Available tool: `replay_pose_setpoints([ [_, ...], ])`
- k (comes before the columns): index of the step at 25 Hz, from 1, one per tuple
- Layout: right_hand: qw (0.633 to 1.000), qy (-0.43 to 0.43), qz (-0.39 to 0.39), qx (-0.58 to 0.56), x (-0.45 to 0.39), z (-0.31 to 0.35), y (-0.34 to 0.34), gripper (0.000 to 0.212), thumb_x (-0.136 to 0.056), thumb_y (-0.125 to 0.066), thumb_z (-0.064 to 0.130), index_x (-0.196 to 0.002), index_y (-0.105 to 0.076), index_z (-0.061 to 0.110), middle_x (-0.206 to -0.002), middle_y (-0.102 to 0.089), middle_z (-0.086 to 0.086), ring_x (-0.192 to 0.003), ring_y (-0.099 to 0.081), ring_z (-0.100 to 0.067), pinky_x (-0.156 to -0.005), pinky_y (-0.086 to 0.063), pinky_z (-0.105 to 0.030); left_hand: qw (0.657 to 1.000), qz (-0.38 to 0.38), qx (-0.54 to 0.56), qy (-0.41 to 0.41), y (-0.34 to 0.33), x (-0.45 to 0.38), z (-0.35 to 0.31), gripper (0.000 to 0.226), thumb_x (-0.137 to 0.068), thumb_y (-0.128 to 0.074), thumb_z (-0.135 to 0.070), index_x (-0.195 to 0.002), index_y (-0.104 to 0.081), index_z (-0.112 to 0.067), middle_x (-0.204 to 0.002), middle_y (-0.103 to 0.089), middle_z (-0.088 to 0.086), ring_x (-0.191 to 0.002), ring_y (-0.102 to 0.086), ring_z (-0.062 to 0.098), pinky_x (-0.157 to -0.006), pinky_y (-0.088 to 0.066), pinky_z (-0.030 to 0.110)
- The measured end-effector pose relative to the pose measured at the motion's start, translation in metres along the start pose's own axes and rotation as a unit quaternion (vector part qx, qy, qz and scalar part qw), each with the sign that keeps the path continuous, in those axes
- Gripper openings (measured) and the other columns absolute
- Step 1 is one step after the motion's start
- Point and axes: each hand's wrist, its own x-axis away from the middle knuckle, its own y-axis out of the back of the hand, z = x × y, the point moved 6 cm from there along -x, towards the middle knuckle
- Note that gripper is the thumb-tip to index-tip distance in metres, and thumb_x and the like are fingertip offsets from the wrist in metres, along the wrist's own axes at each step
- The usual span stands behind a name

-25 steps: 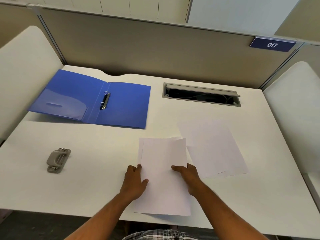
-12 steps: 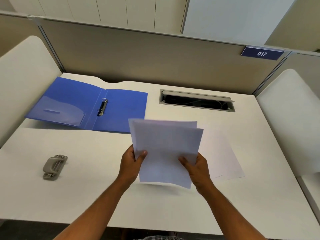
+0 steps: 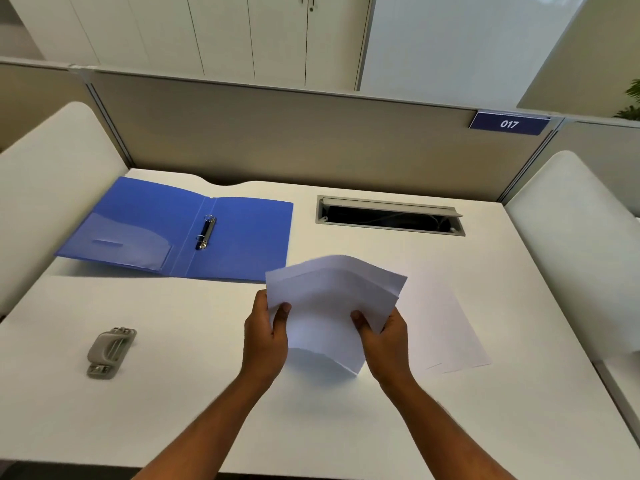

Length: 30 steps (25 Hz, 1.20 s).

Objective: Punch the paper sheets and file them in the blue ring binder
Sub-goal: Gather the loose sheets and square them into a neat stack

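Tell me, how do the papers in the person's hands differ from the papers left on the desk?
The held sheets are off the desk, gripped by the left hand and right hand; the loose sheets lie untouched to their right. The held sheets bow and curl; the loose sheets lie flat. Both are plain white paper.

A white, smooth tabletop [image 3: 173, 410] fills the lower view. Set into its far side is a long grey cable tray [image 3: 390, 219] with its lid raised and a dark interior. Behind stands a beige fabric partition [image 3: 277, 140] bearing a small dark blue plate [image 3: 509, 124] marked 017. White curved side panels [image 3: 45, 174] flank both sides. White cabinet doors [image 3: 225, 32] rise beyond.
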Motion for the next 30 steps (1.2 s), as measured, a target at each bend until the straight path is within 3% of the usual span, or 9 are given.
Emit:
replay_pose_setpoints([
  [3, 1.0, 0.007, -0.015, 0.011, 0.006, 0.006, -0.001, 0.024, -0.092, -0.074, 0.021, -0.113, -0.066, 0.026, -0.103, -0.073, 0.009, -0.094, -0.07, -0.004, -0.078, -0.056, -0.022, 1.0, -0.004, 0.002, -0.014, 0.002, 0.006, -0.006, 0.025, -0.1, -0.05, -0.018, -0.11, -0.046, -0.04, -0.104, -0.062, -0.014, -0.098, -0.062, 0.007, -0.075, -0.052, 0.013],
  [7, 0.999, 0.036, -0.013, 0.005, 0.011, 0.009, 0.0, 0.042, -0.089, -0.077, 0.021, -0.127, -0.06, 0.022, -0.112, -0.07, 0.013, -0.101, -0.067, 0.001, -0.082, -0.055, -0.013, 0.999, -0.016, -0.001, -0.038, 0.006, 0.008, -0.011, 0.031, -0.095, -0.055, -0.023, -0.113, -0.04, -0.043, -0.11, -0.056, -0.019, -0.104, -0.058, -0.004, -0.083, -0.052, 0.01],
  [10, 0.999, -0.001, 0.023, 0.032, 0.012, -0.012, -0.004, 0.046, -0.09, -0.076, 0.02, -0.13, -0.056, 0.024, -0.117, -0.068, 0.012, -0.107, -0.066, -0.006, -0.081, -0.055, -0.013, 1.0, 0.001, -0.015, 0.002, 0.006, 0.011, 0.009, 0.026, -0.092, -0.052, -0.033, -0.114, -0.04, -0.037, -0.109, -0.057, -0.011, -0.105, -0.06, 0.011, -0.078, -0.056, 0.015],
  [13, 0.999, 0.007, 0.006, 0.047, 0.007, -0.015, -0.001, 0.031, -0.094, -0.069, 0.013, -0.123, -0.06, 0.024, -0.109, -0.07, 0.013, -0.101, -0.067, -0.003, -0.077, -0.053, -0.008, 0.999, -0.009, -0.031, -0.009, 0.007, 0.014, 0.014, 0.018, -0.097, -0.052, -0.022, -0.111, -0.042, -0.029, -0.104, -0.058, -0.011, -0.1, -0.062, 0.01, -0.075, -0.054, 0.013],
  [19, 0.995, -0.038, 0.026, 0.086, 0.013, -0.045, -0.003, 0.019, -0.095, -0.064, 0.008, -0.109, -0.067, 0.022, -0.097, -0.073, 0.009, -0.09, -0.069, -0.005, -0.073, -0.056, -0.019, 0.998, 0.029, -0.053, 0.03, 0.002, 0.023, 0.033, 0.02, -0.099, -0.05, -0.017, -0.112, -0.039, -0.028, -0.106, -0.06, -0.002, -0.093, -0.063, 0.009, -0.067, -0.055, 0.014],
  [22, 0.995, -0.04, 0.019, 0.09, 0.01, -0.051, 0.002, 0.018, -0.095, -0.063, 0.006, -0.102, -0.067, 0.022, -0.092, -0.073, 0.007, -0.087, -0.069, -0.005, -0.073, -0.054, -0.016, 0.997, 0.038, -0.054, 0.037, 0.002, 0.027, 0.038, 0.026, -0.098, -0.051, -0.016, -0.12, -0.038, -0.024, -0.106, -0.06, -0.01, -0.095, -0.063, 0.007, -0.068, -0.053, 0.012],
  [24, 0.992, -0.066, 0.037, 0.103, 0.015, -0.061, -0.001, 0.02, -0.095, -0.062, 0.004, -0.1, -0.066, 0.023, -0.094, -0.073, 0.006, -0.088, -0.069, -0.009, -0.078, -0.057, -0.024, 0.994, 0.052, -0.058, 0.073, -0.001, 0.032, 0.048, 0.03, -0.097, -0.054, -0.017, -0.12, -0.038, -0.028, -0.107, -0.059, -0.013, -0.097, -0.063, 0.013, -0.066, -0.054, 0.013],
  [26, 0.988, -0.083, 0.049, 0.116, 0.016, -0.07, -0.003, 0.024, -0.096, -0.059, 0.004, -0.105, -0.064, 0.025, -0.099, -0.071, 0.008, -0.095, -0.068, -0.01, -0.085, -0.058, -0.029, 0.991, 0.046, -0.08, 0.092, -0.002, 0.03, 0.056, 0.026, -0.097, -0.057, -0.017, -0.115, -0.041, -0.027, -0.103, -0.06, -0.011, -0.095, -0.063, 0.014, -0.064, -0.052, 0.015],
  [30, 0.987, -0.075, 0.076, 0.123, 0.002, -0.077, 0.002, 0.038, -0.095, -0.066, 0.016, -0.127, -0.051, 0.029, -0.116, -0.063, 0.019, -0.107, -0.063, -0.002, -0.091, -0.053, -0.025, 0.986, -0.001, -0.132, 0.106, 0.005, 0.011, 0.058, 0.013, -0.098, -0.055, -0.013, -0.106, -0.045, -0.014, -0.097, -0.06, 0.004, -0.08, -0.061, 0.021, -0.063, -0.046, 0.025],
])
